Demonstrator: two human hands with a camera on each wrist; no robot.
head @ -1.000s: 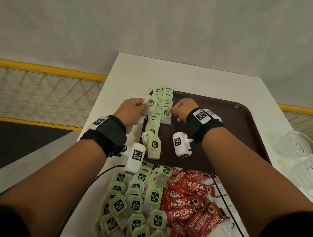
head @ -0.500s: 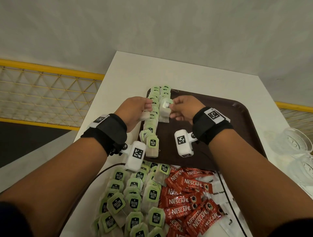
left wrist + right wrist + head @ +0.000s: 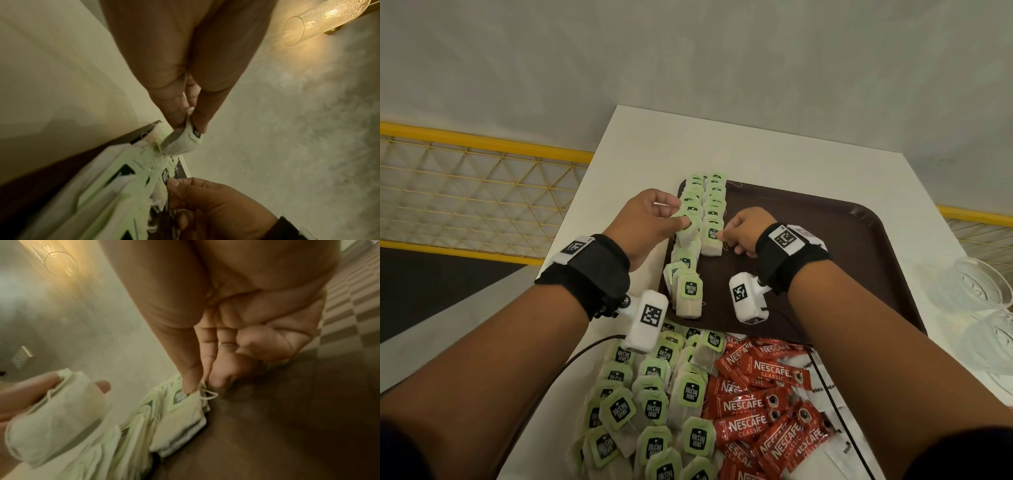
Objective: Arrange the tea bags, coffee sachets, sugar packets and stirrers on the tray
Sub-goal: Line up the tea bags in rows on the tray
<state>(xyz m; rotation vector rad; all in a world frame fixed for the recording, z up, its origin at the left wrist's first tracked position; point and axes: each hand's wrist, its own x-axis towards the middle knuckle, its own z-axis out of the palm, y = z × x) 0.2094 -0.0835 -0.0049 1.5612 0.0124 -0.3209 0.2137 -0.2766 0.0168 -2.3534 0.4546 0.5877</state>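
Note:
A brown tray (image 3: 825,253) carries two rows of green-tagged tea bags (image 3: 714,198) along its left side. Over the left row, my left hand (image 3: 681,224) pinches one tea bag (image 3: 687,234) between thumb and fingers. The left wrist view shows that tea bag (image 3: 183,143) hanging from my left hand (image 3: 188,125). My right hand (image 3: 720,234) pinches the top of the nearest tea bag (image 3: 711,241) of the right row, which lies on the tray. In the right wrist view, my right hand (image 3: 198,387) nips that tea bag (image 3: 183,412) by its tag and string.
On the white table in front of the tray lie a loose heap of tea bags (image 3: 654,411), red coffee sachets (image 3: 756,414) and white sugar packets (image 3: 822,387). Glass bowls (image 3: 979,284) stand at the right. A yellow railing (image 3: 482,192) runs beyond the table's left edge.
My right hand has brought its tea bag down onto the near end of the right row. My left hand still holds its tea bag and has shifted slightly over the left row.

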